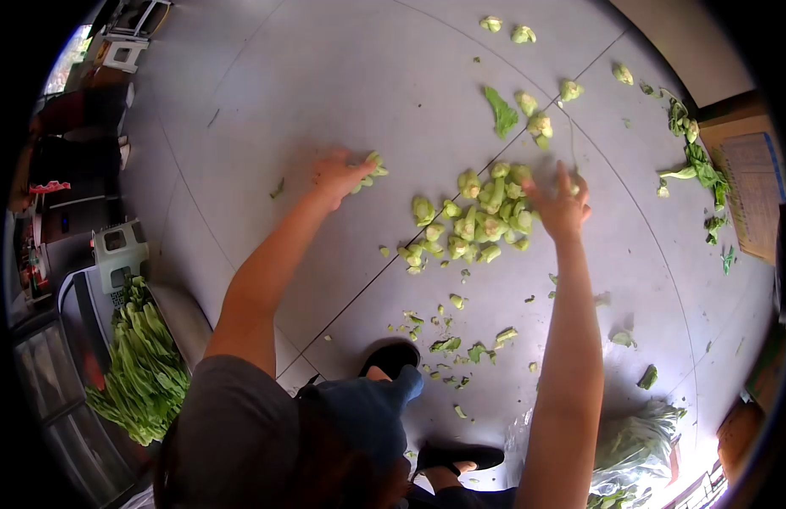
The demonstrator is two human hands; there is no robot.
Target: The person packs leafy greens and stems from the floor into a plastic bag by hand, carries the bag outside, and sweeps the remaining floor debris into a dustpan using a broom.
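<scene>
Green cut vegetable stem ends (373, 172) stick out from the fingers of my left hand (336, 176), which is closed on them over the floor, left of the main pile. A pile of pale green vegetable stem ends (488, 222) lies on the floor between my hands. My right hand (564, 208) is at the pile's right edge with its fingers spread. A small pale piece (574, 190) shows among those fingers; whether they touch it, I cannot tell. The right fingers are slightly blurred.
Loose stem ends (540, 125) and leaf scraps (476, 352) are scattered on the grey tiled floor (266, 110). Leafy greens (143, 369) fill a container at left. A plastic bag (639, 445) sits at lower right, a cardboard box (749, 187) at right. My feet are below the pile.
</scene>
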